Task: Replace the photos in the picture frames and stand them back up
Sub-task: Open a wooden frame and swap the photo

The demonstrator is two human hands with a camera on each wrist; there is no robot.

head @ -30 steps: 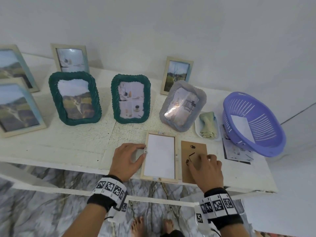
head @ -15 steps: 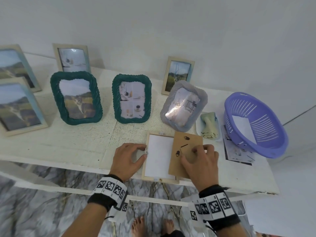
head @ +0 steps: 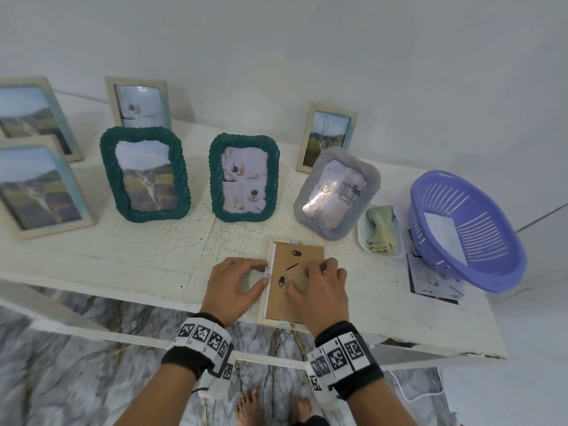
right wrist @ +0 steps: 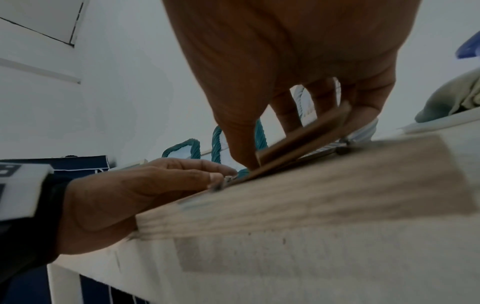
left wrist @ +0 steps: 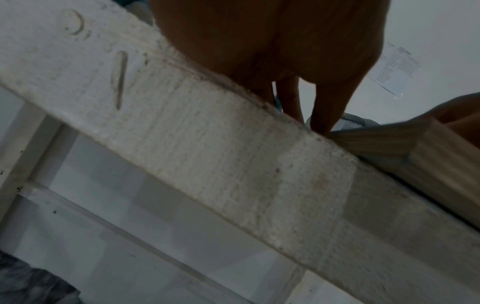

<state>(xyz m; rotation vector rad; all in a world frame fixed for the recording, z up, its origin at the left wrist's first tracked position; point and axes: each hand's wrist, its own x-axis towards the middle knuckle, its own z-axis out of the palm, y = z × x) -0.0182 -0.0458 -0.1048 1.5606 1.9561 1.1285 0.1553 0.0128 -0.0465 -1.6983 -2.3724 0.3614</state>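
Right hand (head: 319, 290) pinches the fold-out stand of the brown backing board (head: 296, 256), thumb on one edge, fingers on the other; board sits directly under it, nearly seated in the pale wooden frame (head: 263, 309). Left hand (head: 235, 285), fingers relaxed, steadies the frame's left rail just beside. Board judged thin, light and stiff; frame likely glazed, so fragile. Best pressed at the edges, by the rails.

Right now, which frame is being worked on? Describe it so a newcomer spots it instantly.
On the white table, go to the front edge, below the grey frame. The pale wooden frame there is the only one lying face down, brown backing board up, between both hands.
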